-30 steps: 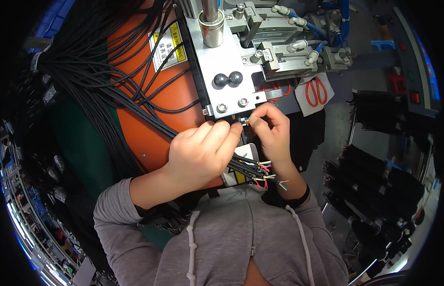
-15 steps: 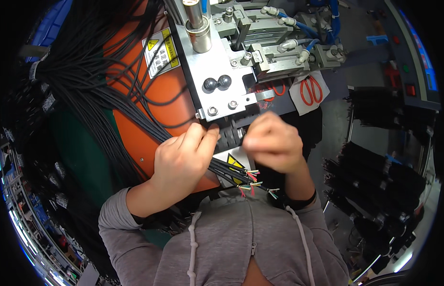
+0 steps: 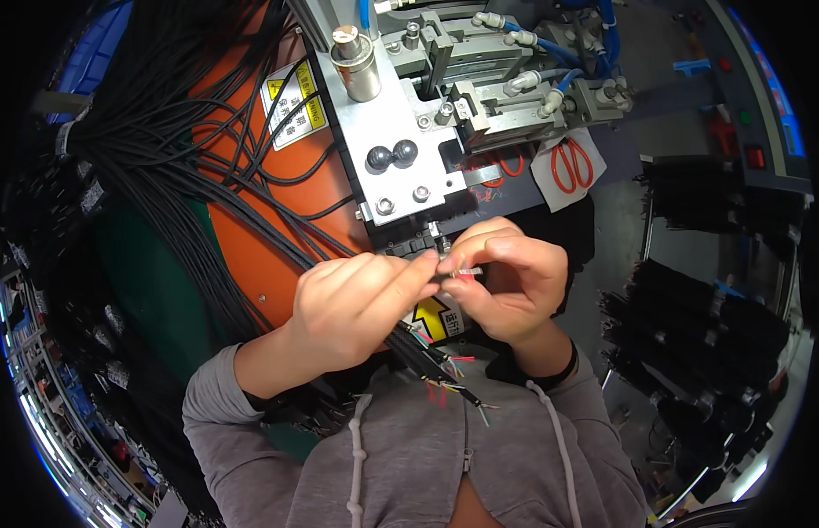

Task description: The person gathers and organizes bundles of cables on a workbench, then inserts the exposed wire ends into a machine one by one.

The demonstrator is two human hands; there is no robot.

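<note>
Closest to the camera, the grey hoodie (image 3: 445, 458) is looking soft and a bit fuzzy, with white drawstrings hanging down. Just above it, a black cable (image 3: 418, 352) is running across the chest, and its stripped end is fanning out into skinny coloured wires (image 3: 453, 370), red, green and pale ones, with bare tips.

Both hands are meeting just under the machine. The left hand (image 3: 357, 308) is curling around and its fingers (image 3: 409, 268) are pinching one thin wire end (image 3: 458, 275); the right hand (image 3: 511, 286) is pinching that same little piece from the other side, fingertips nearly touching. So the wire is sitting right between the two thumbs, just below the slot of the metal press (image 3: 401, 141).

What I'd be worrying about: that wire is tiny and slick, so it could easily be slipping out of the pinch or bending before it lines up. The fingers are also working very near the jaws of the press, which looks like a pinch risk. And the loose coloured wires could be snagging on each other.

Further back, the press is all brushed metal blocks, bolts, two black knobs and blue air hoses (image 3: 559, 79), mounted against a smooth orange panel (image 3: 251, 229) with a yellow warning sticker. A big bundle of matte black cables (image 3: 137, 132) is draping over the left, and red-handled scissors (image 3: 570, 165) are lying on a white patch to the right.
</note>
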